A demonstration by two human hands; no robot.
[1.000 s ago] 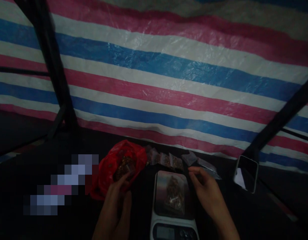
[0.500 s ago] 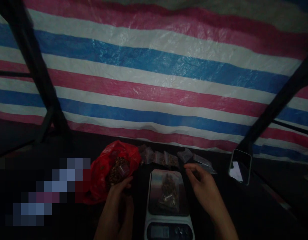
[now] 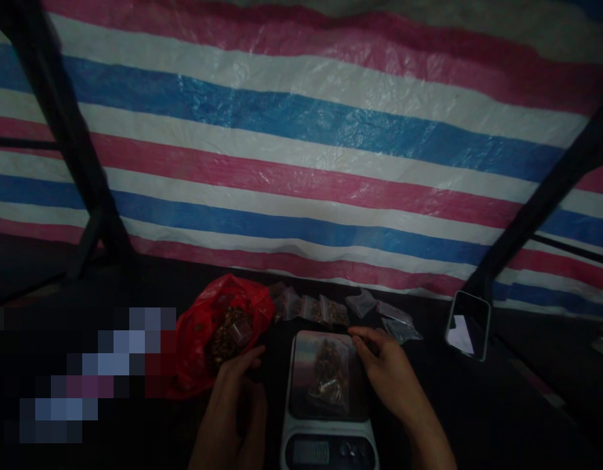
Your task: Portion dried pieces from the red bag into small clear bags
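Note:
A digital scale (image 3: 301, 398) stands at the bottom centre, with a small clear bag (image 3: 328, 375) of brown pieces lying on its platform. My right hand (image 3: 387, 378) reaches in from the right, its fingertips pressed together at the bag's upper right edge. Left of the scale, my left hand (image 3: 235, 411) is cupped with curled fingers at the mouth of an open red plastic bag (image 3: 196, 346) full of brown pieces. What the left fingers hold is hidden in the dim light.
A row of small filled clear bags (image 3: 309, 307) lies behind the scale, with flat clear bags (image 3: 397, 323) to its right. A phone (image 3: 468, 325) leans at the right. A striped tarp (image 3: 301, 163) and dark poles (image 3: 61, 130) stand behind the dark table.
My right hand has moved left from beside the scale to the bag on its platform. My left hand has drawn back a little from inside the red bag.

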